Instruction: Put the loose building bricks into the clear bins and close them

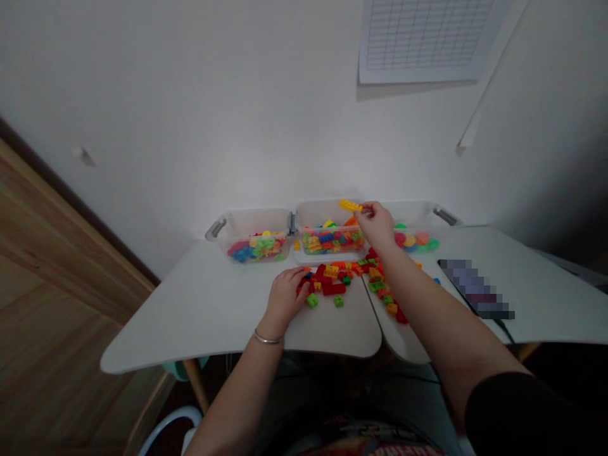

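Your right hand (375, 225) pinches a yellow brick (350, 205) over the middle clear bin (318, 212), while your left hand (285, 297) curls loosely against red bricks (333, 289) on the tabletop (228, 316).

Three plastic bins (327, 212) stand behind loose bricks (335, 282) on a table (213, 304).

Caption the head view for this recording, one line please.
Right hand holds a yellow building brick above the middle clear bin; left hand touches loose red bricks on a white table.

No legible writing anywhere, gridded paper chart (425, 38) at one o'clock unreadable, shirt print (370, 446) at six o'clock too cut off to read
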Available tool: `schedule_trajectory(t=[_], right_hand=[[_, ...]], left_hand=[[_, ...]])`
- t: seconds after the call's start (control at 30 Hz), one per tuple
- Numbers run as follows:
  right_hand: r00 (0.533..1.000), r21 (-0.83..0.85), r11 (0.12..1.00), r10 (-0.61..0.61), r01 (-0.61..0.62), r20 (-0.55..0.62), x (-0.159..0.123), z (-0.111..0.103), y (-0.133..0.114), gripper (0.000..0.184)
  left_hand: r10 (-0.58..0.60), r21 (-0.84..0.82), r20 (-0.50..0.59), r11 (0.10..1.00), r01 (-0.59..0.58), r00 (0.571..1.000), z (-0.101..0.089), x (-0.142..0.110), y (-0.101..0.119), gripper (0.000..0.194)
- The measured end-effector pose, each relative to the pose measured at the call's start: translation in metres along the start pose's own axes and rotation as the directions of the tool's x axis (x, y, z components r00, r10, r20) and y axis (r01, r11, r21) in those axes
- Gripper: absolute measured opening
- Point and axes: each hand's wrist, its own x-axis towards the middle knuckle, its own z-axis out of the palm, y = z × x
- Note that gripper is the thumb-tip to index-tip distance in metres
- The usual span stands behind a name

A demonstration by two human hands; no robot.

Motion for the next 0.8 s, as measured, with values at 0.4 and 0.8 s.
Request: schedule_trajectory(t=[0.4,0.8], right_hand=[[0.97,-0.456,0.886,0.175,-0.081,0.169,0.024,0.014,-0.013,0.031],[0.938,-0.495,0.869,0.174,-0.002,0.301,0.029,0.019,-0.01,0.037]], left_hand=[[-0.026,0.005,0.038,1.0,0.026,0.999,0.0,0.0,0.001,0.028],[-0.028,0.006,0.042,1.0,0.028,0.999,-0.001,-0.001,0.0,0.027]])
